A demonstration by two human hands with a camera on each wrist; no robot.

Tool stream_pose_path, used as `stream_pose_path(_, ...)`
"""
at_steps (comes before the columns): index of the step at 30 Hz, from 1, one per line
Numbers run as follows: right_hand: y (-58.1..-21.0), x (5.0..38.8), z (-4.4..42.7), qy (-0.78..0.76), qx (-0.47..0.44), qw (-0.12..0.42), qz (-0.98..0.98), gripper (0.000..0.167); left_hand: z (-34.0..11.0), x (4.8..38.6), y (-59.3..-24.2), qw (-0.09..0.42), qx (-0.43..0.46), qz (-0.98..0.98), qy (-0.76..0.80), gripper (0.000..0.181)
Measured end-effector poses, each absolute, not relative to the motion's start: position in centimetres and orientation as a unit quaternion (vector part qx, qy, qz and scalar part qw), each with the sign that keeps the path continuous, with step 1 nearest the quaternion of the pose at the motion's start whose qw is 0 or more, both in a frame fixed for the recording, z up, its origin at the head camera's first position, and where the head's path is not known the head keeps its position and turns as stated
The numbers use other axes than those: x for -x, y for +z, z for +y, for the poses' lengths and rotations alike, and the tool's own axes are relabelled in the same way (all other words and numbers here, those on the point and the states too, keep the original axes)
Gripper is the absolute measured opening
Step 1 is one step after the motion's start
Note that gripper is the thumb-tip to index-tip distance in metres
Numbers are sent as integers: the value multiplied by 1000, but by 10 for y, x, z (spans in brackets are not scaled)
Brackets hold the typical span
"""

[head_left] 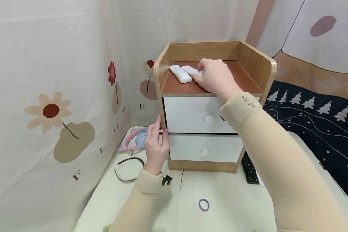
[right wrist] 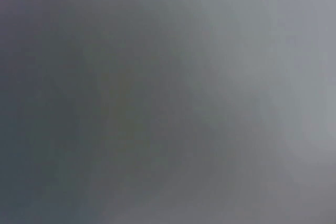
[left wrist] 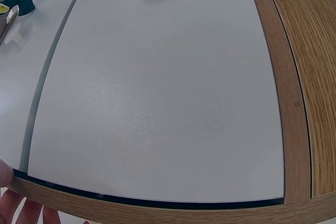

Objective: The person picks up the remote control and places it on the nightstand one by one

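A small wooden cabinet [head_left: 201, 166] with two white drawers stands on the bed-like surface. On its brown top shelf [head_left: 243, 79] lies one white rounded bar [head_left: 180, 74]. My right hand [head_left: 216, 75] pinches a second white bar [head_left: 188, 69] beside it, between thumb and fingers; its far end touches or nearly touches the first. My left hand [head_left: 156, 148] rests against the cabinet's left front edge, fingers straight and pointing up. In the left wrist view the left fingertips [left wrist: 29, 212] show at that edge, next to the upper drawer front [left wrist: 157, 98]. The right wrist view is only a grey blur.
Left of the cabinet lie pink and blue cat-ear headphones [head_left: 136, 139] and a black headband [head_left: 129, 180]. A purple ring [head_left: 204, 205] lies in front. A black keyboard-like item [head_left: 250, 169] sits at the right. Patterned cloth walls [head_left: 75, 64] stand behind and beside.
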State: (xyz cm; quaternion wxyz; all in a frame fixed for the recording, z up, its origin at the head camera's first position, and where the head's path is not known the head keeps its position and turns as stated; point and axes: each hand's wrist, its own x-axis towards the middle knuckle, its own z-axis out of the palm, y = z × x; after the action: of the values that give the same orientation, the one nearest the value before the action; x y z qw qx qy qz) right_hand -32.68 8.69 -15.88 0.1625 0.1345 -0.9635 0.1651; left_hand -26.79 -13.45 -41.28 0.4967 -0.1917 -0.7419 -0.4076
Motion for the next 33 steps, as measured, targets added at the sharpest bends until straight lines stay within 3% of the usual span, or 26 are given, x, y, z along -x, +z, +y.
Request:
stream_pose_path(15, -161, 326, 82, 139, -135, 172, -966, 41, -137, 267, -412, 498, 189, -743, -406, 54)
stream_pose_path(27, -162, 315, 87, 136, -105, 174, -970, 57, -138, 267, -413, 504, 190, -740, -403, 53)
stream_pose_path(33, -169, 306, 101, 190, -113, 204, -953, 55, -136, 266, -414, 507, 190, -739, -401, 53)
